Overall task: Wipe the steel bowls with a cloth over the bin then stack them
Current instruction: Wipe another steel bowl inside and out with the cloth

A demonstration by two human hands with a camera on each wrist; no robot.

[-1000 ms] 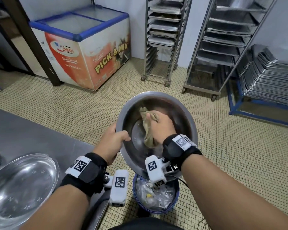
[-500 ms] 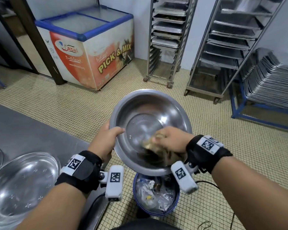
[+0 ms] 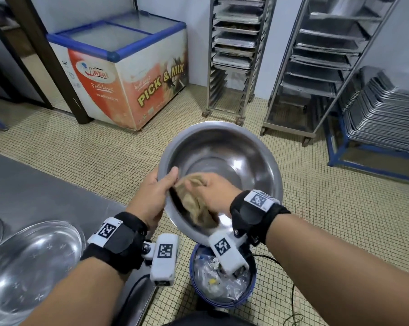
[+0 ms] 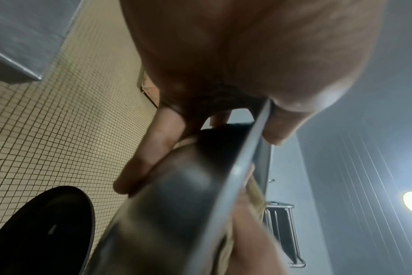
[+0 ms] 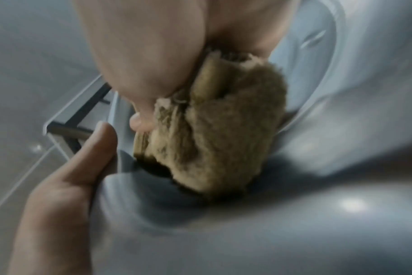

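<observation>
Change since 0.5 s ago: the right hand [image 3: 212, 192] and the cloth [image 3: 194, 203] have slid from the near-right part of the steel bowl [image 3: 234, 161] over to its near-left wall, so they now sit right next to the left thumb. The bowl looks a bit less tilted toward the person, too.

Change since 1 s ago: back then the cloth was up in the middle of the bowl, so it has pretty much swept a loop.

Left hand: the left hand [image 3: 151, 196] pinches the bowl's near-left rim, thumb [image 3: 169, 177] hooked inside, fingers [image 4: 151, 150] curled along the outer wall underneath.

Right hand: fingers bunched around the tan cloth, pressing it against the inside wall. The right wrist view is blurry, but the cloth is clearly wadded under the palm.

Bowl vs grip: held in the air, mouth tipped toward the person, its near edge over the blue bin [image 3: 250, 292].

Bin: on the tiled floor, lined with clear plastic, some scraps inside.

Counter: the steel counter [image 3: 34, 184] at the left has 1 more shiny bowl [image 3: 26, 267] on it; the edge of another thing pokes in at the far left, can't tell what.

Background: a chest freezer [image 3: 128, 74] marked "PICK & MIX" and 2 tray racks [image 3: 234, 43] by the wall.
</observation>
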